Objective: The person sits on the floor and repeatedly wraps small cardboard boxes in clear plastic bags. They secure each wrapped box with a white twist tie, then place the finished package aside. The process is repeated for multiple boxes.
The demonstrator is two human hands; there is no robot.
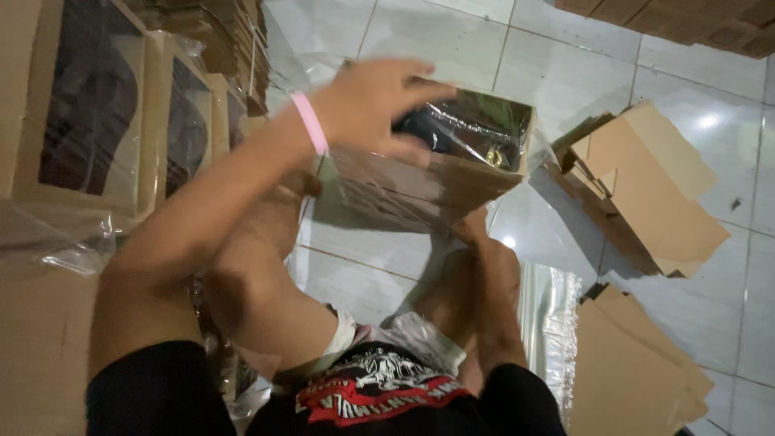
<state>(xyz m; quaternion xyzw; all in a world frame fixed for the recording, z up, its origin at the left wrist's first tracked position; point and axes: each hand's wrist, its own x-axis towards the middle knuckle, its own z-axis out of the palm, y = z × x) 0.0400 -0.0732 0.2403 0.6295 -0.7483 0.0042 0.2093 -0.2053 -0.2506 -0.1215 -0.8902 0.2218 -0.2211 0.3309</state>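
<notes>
One view only, from the person's head, tilted steeply down over chest and lap. Close range: forearms fill the middle, left hand [367, 105] reaching across the frame on top of the box [452, 161], right hand [472, 226] below it. Beyond them, the tiled floor [565, 73]. Left edge takes in stacked boxes [97, 113] near the shoulder; right edge catches flat cardboard [654, 194] on the floor. Black shirt [379, 396] sits at the bottom edge. No second view to overlap.
</notes>
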